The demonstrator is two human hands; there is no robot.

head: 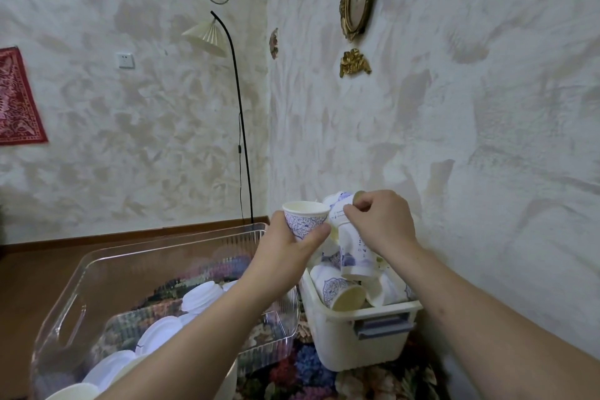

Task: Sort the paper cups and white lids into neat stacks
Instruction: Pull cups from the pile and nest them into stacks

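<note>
I have the left hand [285, 239] curled round a single paper cup [304, 221], thumb on its near-right side and fingers wrapped behind. The cup stands nearly upright, mouth up and tipped a little toward me, its long axis running top to bottom with the narrow base down in my palm. It is white with a blue floral pattern on the wall and a cream inside.

My right hand [380, 221] grips a stack of cups [352, 237] just to the right of that cup, fingers closed over its upper part. The stack is upside down and slants: its closed end points up and far-left, its wide open end points down into the white bin [363, 334]. The cups in it are white with blue print, and a column of small printed text runs along the side. The single cup's rim sits just beside the top of the stack; I cannot tell whether they touch.

More loose cups [341, 292] lie on their sides in the white bin, one showing its cream mouth toward me. On the left, near me, a clear plastic tub [97, 269] holds white lids [159, 333], some nested in short stacks [201, 297]. Both containers rest on a flowered cloth [308, 367].
</note>
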